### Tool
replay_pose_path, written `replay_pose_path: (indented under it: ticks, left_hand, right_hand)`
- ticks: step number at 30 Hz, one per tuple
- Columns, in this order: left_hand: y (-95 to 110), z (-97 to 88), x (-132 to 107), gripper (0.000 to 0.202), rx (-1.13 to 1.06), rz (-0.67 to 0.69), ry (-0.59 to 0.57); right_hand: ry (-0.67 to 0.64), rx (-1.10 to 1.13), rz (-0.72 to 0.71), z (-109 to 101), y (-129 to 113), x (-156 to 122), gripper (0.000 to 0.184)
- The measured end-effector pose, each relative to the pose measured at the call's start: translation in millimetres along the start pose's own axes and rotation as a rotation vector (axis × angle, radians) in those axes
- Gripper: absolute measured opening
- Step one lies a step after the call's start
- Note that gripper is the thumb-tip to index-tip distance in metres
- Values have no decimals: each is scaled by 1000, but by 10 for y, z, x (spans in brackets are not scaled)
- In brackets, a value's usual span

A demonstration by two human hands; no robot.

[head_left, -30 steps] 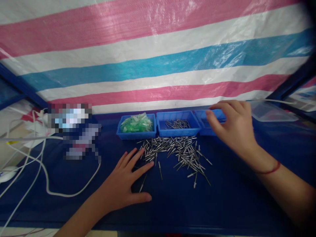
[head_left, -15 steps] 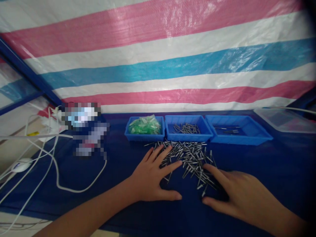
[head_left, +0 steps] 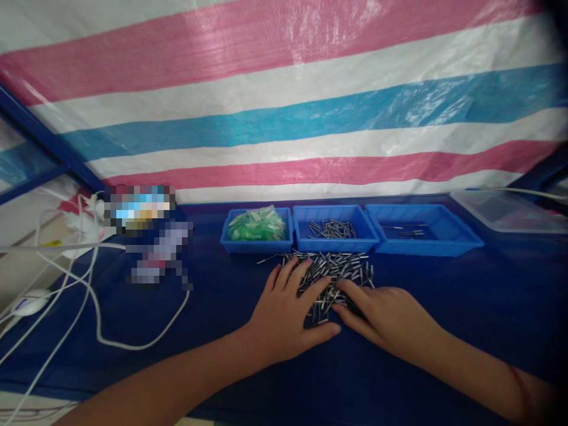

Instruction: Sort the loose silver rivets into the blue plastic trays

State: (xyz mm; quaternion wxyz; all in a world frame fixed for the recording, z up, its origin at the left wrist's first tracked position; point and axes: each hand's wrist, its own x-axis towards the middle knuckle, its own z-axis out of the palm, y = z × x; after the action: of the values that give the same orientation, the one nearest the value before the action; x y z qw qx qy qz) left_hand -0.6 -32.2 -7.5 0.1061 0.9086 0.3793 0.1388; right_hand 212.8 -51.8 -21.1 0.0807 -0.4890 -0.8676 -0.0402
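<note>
A loose pile of thin metal blind rivets (head_left: 331,269) lies on the dark blue tabletop. My left hand (head_left: 286,313) is spread at the left side of the pile, fingertips over the rivets and thumb stretched to the right. From the right, my right hand (head_left: 384,316) presses against the pile's near right edge. Its index finger and thumb are apart and touch the rivets; the other fingers are hidden behind the hand. Neither hand grips a rivet that I can see.
Behind the pile stand a blue bin (head_left: 256,247) with green plastic packets, a middle bin (head_left: 335,244) with short metal pins, and a right bin (head_left: 444,239) with a few long pins. White cables (head_left: 128,346) run at left. A clear lid (head_left: 497,216) lies far right.
My right hand has moved left, pushing the right side of the pile inward, so the rivets lie closer together. My left hand has shifted slightly right and stays spread.
</note>
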Motion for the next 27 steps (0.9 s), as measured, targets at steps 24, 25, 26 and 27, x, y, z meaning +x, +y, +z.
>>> replay_pose_path:
  ticks: [24,25,26,27]
  left_hand:
    - [45,36,71,59,-16,-92,49]
    - [43,34,72,59,-18,-92,46]
    - [41,32,73,59,-20,-93,43]
    - [39,29,74,59,-23,-92,40]
  right_hand:
    - [72,130,15,67,28,331,19]
    - [69,148,14,60,33,325,18]
    - [69,168,14,54,39,319,18]
    - [71,188,18,50,45,312,17]
